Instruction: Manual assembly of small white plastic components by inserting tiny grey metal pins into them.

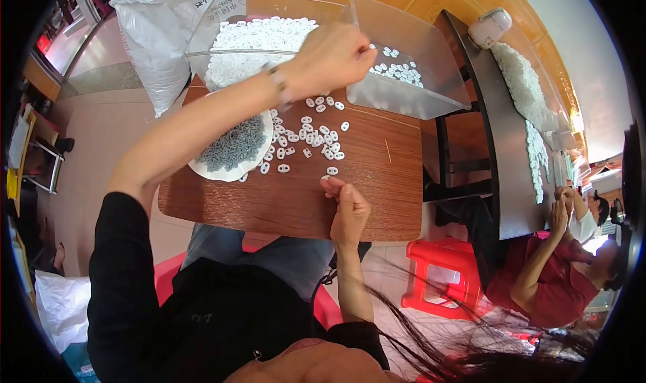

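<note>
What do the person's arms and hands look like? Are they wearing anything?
Both forearms are bare. Black sleeves are pushed up near the elbows. The left hand has a thin silvery bracelet or watch at the wrist. The right hand wears no glove, and no ring is visible.

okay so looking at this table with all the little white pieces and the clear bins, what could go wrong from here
1. The left hand reaches into the tilted clear bin at the table's far edge; a nudge might tip it and spill its white pieces.
2. Loose white pieces lie scattered on the wooden table; the left forearm above them could sweep some off.
3. The white dish of grey parts sits under that forearm near the table's left edge and could get knocked.
</note>
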Demonstrator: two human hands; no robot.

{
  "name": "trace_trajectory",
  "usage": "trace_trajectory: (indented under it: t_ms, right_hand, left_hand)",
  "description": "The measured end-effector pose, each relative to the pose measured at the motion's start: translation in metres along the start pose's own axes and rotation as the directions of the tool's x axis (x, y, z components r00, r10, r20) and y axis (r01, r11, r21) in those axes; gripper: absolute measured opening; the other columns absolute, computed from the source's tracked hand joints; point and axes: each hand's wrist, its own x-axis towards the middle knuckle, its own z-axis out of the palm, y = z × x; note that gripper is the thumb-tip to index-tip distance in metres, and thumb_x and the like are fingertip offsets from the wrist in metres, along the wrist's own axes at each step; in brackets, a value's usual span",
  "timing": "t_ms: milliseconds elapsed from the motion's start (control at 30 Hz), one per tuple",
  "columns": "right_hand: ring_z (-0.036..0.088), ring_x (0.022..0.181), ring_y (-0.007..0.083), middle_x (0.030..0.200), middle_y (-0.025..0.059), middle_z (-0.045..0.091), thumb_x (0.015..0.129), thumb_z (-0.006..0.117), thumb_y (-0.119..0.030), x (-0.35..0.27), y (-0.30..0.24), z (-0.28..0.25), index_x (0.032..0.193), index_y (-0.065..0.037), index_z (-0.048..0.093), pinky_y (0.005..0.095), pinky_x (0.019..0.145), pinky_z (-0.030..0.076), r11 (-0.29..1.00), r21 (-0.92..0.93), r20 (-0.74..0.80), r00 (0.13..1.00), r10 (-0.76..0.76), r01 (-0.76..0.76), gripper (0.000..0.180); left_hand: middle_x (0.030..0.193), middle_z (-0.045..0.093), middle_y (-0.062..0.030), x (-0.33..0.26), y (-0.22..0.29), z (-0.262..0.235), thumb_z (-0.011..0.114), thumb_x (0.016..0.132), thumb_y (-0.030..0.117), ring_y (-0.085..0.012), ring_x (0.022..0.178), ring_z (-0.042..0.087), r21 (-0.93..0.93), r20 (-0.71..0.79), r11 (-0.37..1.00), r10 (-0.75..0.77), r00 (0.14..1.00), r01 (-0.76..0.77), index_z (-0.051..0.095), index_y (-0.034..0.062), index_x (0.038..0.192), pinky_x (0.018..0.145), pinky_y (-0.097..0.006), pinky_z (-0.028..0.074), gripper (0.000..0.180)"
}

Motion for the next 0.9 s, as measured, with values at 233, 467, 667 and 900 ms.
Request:
trace_trajectory:
  t_ms: [233,467,667,900]
  right_hand:
    - [0.065,0.087,0.0189,0.093,0.0150,0.069,0.100,0.049,-0.024,0.000,0.003,0.001,0.102,0.007,0.066,0.0298,0.077,0.048,0.999,0.046,0.006,1.000,0.021,-0.021,0.035]
    - [0.065,0.084,0.0186,0.092,0.0145,0.070,0.100,0.050,-0.025,0.001,0.000,-0.002,0.101,0.006,0.067,0.0296,0.075,0.048,0.999,-0.007,0.000,0.999,0.042,-0.042,0.035]
    - [0.066,0.084,0.0191,0.092,0.0151,0.070,0.100,0.051,-0.025,0.000,-0.002,0.002,0.099,0.007,0.067,0.0297,0.075,0.048,0.999,0.012,0.007,0.999,0.053,-0.053,0.036]
    - [0.064,0.083,0.0175,0.091,0.0156,0.070,0.100,0.050,-0.026,0.001,0.000,0.003,0.099,0.007,0.067,0.0293,0.075,0.048,0.999,0.002,-0.001,0.999,0.051,-0.051,0.037]
  left_hand:
    - [0.063,0.061,-0.0196,0.051,-0.027,0.068,0.059,0.081,0.019,-0.0390,0.065,0.061,0.260,0.171,0.958,0.079,0.982,-0.122,0.067,0.0025,0.066,0.059,-0.047,0.048,0.023]
    - [0.079,0.066,-0.0262,0.051,-0.022,0.056,0.058,0.070,0.011,-0.0429,0.081,0.065,0.221,0.331,0.974,-0.022,0.943,-0.054,0.068,-0.0046,0.073,0.073,-0.046,0.053,0.019]
    - [0.064,0.061,-0.0220,0.048,-0.032,0.063,0.064,0.071,0.015,-0.0388,0.066,0.061,0.122,0.223,0.985,0.091,0.970,-0.121,0.067,0.0001,0.065,0.064,-0.045,0.049,0.016]
    - [0.075,0.065,-0.0206,-0.008,-0.022,0.034,0.060,0.075,0.013,-0.0355,0.072,0.063,-0.157,-0.150,0.978,0.110,0.983,-0.134,0.070,0.0025,0.076,0.067,-0.043,0.050,0.015]
